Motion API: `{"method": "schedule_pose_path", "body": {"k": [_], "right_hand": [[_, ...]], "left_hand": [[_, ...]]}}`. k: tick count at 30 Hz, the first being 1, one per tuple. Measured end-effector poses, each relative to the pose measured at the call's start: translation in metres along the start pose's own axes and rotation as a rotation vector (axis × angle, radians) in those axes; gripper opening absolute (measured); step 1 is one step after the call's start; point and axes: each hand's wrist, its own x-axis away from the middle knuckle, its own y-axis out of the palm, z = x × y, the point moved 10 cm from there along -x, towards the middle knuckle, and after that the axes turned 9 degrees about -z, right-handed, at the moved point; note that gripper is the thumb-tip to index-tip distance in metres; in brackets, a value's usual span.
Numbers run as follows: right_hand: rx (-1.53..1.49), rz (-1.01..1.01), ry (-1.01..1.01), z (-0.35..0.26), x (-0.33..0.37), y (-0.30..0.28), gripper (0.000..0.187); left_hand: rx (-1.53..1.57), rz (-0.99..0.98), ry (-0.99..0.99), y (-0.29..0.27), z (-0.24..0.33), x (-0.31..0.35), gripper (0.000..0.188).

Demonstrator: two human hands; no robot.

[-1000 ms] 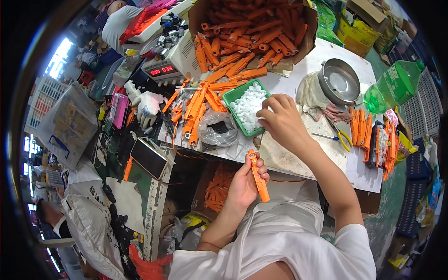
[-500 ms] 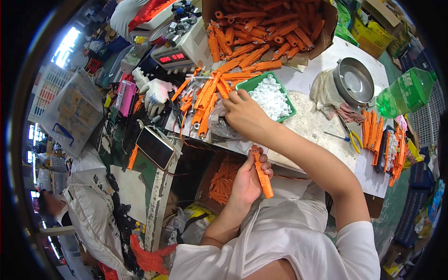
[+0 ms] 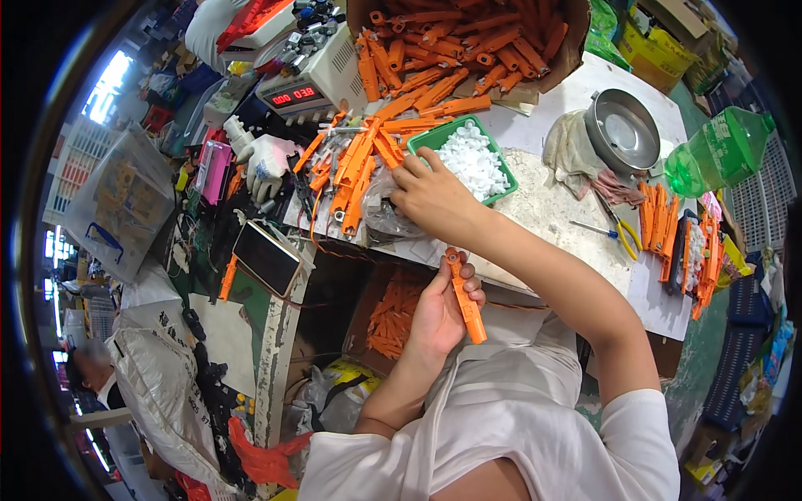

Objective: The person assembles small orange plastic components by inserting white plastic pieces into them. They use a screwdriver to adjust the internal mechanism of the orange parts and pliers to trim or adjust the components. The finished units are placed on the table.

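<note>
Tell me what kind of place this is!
It looks like a workshop or small factory: there's a cardboard box of orange parts, a green tray of little white pieces, and pliers.

The tray sits between the bag and the bowl — the box behind it.

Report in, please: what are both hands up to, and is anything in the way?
Left hand gripping orange plastic piece. Right hand at clear plastic bag, grip unclear. Right hand partly hiding bag and green tray of white bits.
</note>
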Motion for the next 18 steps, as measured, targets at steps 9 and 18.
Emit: {"method": "schedule_pose_path", "body": {"k": [9, 18], "right_hand": [[-0.507, 0.249, 0.104, 0.018, 0.034, -0.043, 0.013], [-0.653, 0.188, 0.426, 0.026, 0.148, -0.062, 0.011]], "left_hand": [[-0.06, -0.012, 0.001, 0.002, -0.002, -0.001, 0.026], [-0.346, 0.059, -0.013, 0.019, -0.025, -0.008, 0.028]]}}
